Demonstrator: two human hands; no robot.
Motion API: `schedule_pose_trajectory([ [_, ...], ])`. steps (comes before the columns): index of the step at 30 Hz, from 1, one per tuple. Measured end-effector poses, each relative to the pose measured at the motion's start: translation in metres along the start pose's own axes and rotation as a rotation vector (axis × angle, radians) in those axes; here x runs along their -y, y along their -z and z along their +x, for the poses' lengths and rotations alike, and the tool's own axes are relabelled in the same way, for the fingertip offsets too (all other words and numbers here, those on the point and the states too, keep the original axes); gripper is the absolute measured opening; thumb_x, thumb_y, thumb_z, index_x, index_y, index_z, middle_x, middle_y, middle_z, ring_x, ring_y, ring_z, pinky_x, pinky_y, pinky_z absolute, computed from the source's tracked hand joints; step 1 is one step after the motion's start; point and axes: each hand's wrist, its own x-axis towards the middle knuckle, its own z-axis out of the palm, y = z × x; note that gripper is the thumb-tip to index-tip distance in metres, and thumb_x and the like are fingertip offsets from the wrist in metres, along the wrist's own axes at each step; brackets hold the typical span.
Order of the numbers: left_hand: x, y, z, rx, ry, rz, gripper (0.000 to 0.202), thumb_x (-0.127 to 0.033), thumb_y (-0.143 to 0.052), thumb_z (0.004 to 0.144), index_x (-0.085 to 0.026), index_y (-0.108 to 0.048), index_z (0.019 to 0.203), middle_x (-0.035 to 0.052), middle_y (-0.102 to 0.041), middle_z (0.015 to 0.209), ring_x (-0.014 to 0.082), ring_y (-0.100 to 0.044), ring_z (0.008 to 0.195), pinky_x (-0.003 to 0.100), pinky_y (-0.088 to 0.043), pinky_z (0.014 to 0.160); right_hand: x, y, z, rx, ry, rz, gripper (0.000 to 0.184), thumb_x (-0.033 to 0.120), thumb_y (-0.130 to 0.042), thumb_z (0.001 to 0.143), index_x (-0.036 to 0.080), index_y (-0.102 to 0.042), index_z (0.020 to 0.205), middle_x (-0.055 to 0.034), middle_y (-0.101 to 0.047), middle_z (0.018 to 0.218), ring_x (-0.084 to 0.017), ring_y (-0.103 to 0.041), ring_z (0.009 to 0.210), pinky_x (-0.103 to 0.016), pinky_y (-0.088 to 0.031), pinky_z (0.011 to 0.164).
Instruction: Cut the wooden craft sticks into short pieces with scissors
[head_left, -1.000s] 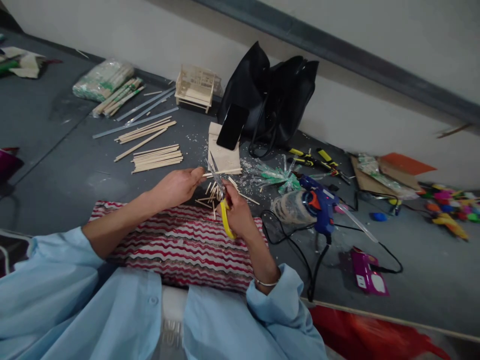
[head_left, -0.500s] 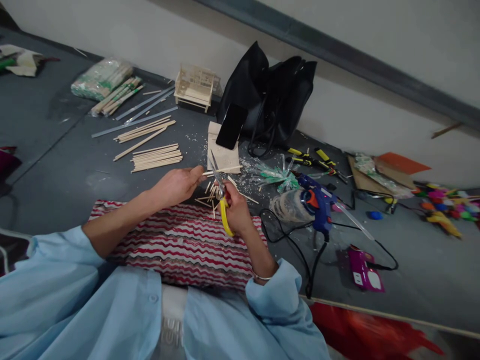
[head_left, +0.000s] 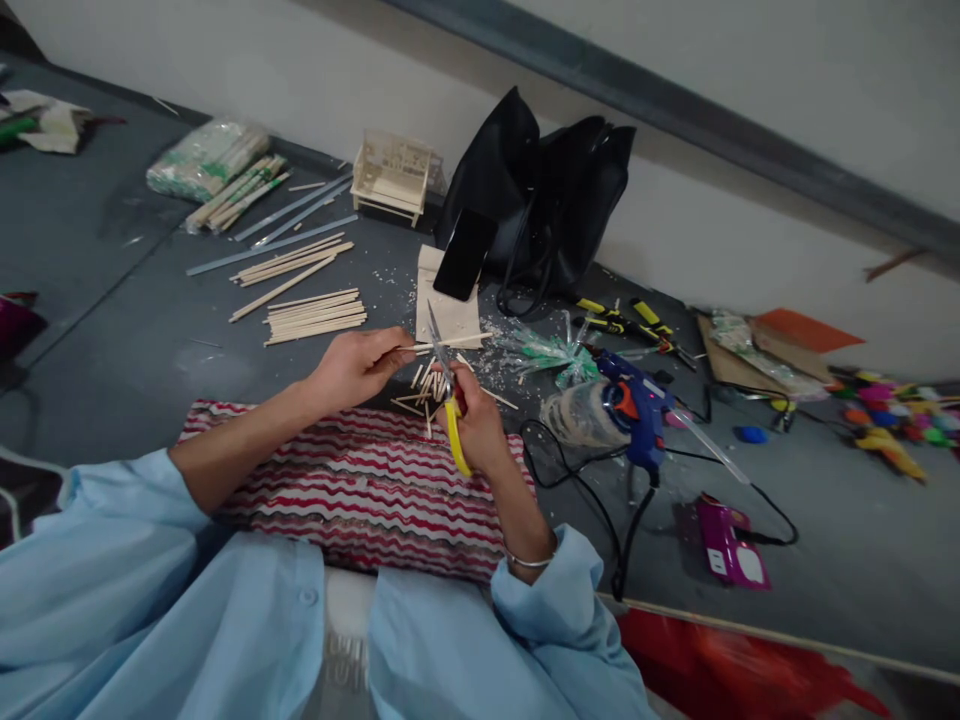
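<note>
My left hand (head_left: 358, 366) pinches one end of a thin wooden stick (head_left: 450, 343) that lies level and points right. My right hand (head_left: 475, 425) grips yellow-handled scissors (head_left: 448, 385), whose blades point up and cross the stick near its middle. Below the blades lies a heap of short cut stick pieces (head_left: 422, 391) on the grey floor. A red and white wavy-striped cloth (head_left: 360, 489) lies under my forearms.
Stacks of long wooden sticks (head_left: 315, 315) lie at left, with packets of sticks (head_left: 206, 160) and a small stick-built bench (head_left: 395, 175) further back. A black bag (head_left: 540, 200) props a phone (head_left: 465, 254). A blue glue gun (head_left: 634, 405), its cord, pliers (head_left: 626, 320) and a purple pack (head_left: 724, 540) lie at right.
The stick in my left hand has tilted slightly and the scissors have shifted a little to the right along it. Both hands otherwise stay in place.
</note>
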Motion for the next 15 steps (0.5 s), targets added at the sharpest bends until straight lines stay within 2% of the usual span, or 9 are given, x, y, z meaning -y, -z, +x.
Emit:
schedule_pose_trajectory([
  [5,0.0004,0.0016,-0.0001,0.031,0.019,-0.072,0.024,-0.031,-0.049,0.095,-0.015,-0.065,0.087,-0.0017,-0.058,0.065,0.0078,-0.049,0.056,0.018,-0.033,0.055,0.0014,0.0002,-0.0010,0.027,0.017,0.037,0.061,0.017,-0.053,0.068,0.022,-0.053,0.130,0.0041,-0.051,0.076,-0.012,-0.041,0.061,-0.024,-0.034,0.060],
  [10,0.0005,0.0029,0.0005,0.063,0.047,-0.075,0.024,-0.032,-0.049,0.094,-0.015,-0.063,0.086,-0.0032,-0.053,0.060,0.0074,-0.044,0.053,0.018,-0.030,0.052,-0.0048,-0.0069,0.0016,-0.013,0.056,0.070,0.051,0.013,-0.050,0.067,0.022,-0.057,0.117,0.0031,-0.050,0.075,-0.013,-0.043,0.063,-0.023,-0.036,0.060],
  [15,-0.0048,0.0010,0.0005,-0.039,0.041,0.027,0.020,-0.032,-0.051,0.094,-0.016,-0.060,0.086,-0.0035,-0.054,0.062,0.0076,-0.044,0.051,0.019,-0.029,0.051,-0.0036,-0.0076,0.0034,-0.041,0.060,0.063,0.043,0.013,-0.049,0.068,0.022,-0.056,0.110,0.0025,-0.054,0.077,-0.013,-0.044,0.063,-0.023,-0.036,0.060],
])
